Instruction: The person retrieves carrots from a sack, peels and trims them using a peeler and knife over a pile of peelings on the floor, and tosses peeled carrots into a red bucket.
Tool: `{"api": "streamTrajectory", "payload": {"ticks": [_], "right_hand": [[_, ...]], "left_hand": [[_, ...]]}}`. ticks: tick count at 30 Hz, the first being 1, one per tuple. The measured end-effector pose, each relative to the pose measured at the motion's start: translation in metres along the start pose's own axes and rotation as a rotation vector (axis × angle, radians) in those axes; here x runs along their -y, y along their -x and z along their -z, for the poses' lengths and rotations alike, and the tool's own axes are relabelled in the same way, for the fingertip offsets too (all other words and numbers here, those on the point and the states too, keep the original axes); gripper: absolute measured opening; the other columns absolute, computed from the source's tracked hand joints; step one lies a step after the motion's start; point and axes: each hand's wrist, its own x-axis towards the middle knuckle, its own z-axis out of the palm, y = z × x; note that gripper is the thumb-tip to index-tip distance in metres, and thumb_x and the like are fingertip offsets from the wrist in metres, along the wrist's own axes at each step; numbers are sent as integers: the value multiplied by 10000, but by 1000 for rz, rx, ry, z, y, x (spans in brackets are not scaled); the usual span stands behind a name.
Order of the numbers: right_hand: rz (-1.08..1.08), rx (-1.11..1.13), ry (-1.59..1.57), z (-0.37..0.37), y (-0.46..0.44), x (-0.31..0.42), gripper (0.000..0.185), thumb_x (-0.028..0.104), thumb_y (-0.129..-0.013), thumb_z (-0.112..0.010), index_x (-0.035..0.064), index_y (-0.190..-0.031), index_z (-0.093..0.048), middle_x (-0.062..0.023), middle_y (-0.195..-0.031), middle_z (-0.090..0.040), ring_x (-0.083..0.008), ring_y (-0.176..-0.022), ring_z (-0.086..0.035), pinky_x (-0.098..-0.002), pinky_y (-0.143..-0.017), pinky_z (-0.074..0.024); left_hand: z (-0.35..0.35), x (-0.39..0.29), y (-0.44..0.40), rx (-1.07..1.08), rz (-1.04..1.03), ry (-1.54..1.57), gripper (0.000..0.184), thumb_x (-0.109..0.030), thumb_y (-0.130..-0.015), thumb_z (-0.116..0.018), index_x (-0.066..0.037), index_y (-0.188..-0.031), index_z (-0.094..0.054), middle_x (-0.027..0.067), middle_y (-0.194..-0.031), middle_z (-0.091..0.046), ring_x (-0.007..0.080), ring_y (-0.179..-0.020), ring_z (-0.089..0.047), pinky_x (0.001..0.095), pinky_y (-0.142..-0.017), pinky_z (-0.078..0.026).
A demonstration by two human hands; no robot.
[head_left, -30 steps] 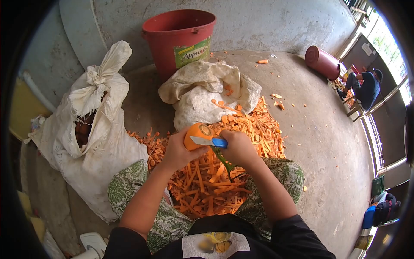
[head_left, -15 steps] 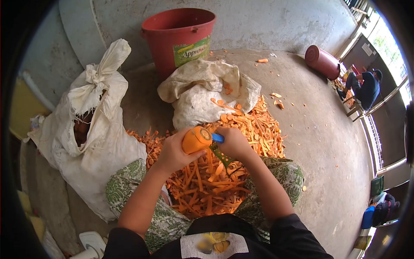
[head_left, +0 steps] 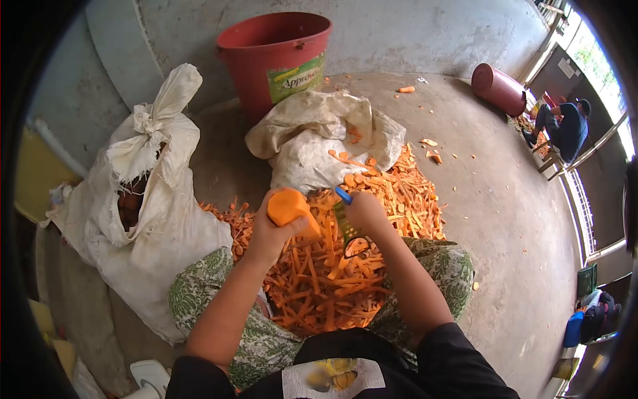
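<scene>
My left hand [head_left: 264, 231] is closed around a thick peeled carrot [head_left: 287, 207], its flat cut end facing up toward me. My right hand [head_left: 365, 214] grips a knife by its blue handle [head_left: 343, 195], the thin blade pointing up and left. Below the same hand hangs a green peeler [head_left: 347, 227] with a dark loop at its end. Both hands are over a heap of orange carrot peelings [head_left: 325, 286] between my knees. Some round carrot slices lie on the heap near the knife.
A crumpled white sack [head_left: 299, 159] lies behind the heap, before a red bucket [head_left: 256, 80]. On the left stands a tied white sack [head_left: 159, 246] with a torn opening. Carrot bits lie on the concrete floor [head_left: 512, 219]. A person [head_left: 568, 133] sits far right near a tipped red barrel [head_left: 498, 90].
The carrot's ringed stem end has given way to a smooth flat cut face. My hands have moved apart, the carrot to the left and the knife away from it.
</scene>
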Motion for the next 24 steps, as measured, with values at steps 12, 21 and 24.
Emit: {"api": "streamTrajectory", "payload": {"ticks": [12,21,24], "right_hand": [[-177,381,-1200,-5,-9,5,299,258,-853,-490,1,-955,-601,-38,-726,-588,-117,-568,-528,-244,-526,-416],[-264,4,-1282,25,-12,12,228,223,-836,-537,-3,-819,-565,-59,-671,-563,-142,-550,-561,-267,-513,-444],[-239,-114,-1428,28,-5,25,253,238,-859,-513,18,-735,-534,-27,-615,-524,-119,-505,-516,-251,-476,-408]], "left_hand": [[2,4,-12,-175,232,670,473,-468,-859,-431,-68,-1102,-500,118,-1097,-535,228,-1028,-511,399,-878,-422],[-9,11,2,221,692,471,480,-400,-868,-425,17,-1103,-460,199,-980,-571,282,-857,-595,406,-739,-500],[-12,18,3,226,732,517,477,-422,-871,-407,-14,-1113,-457,201,-945,-572,292,-797,-602,414,-715,-497]]}}
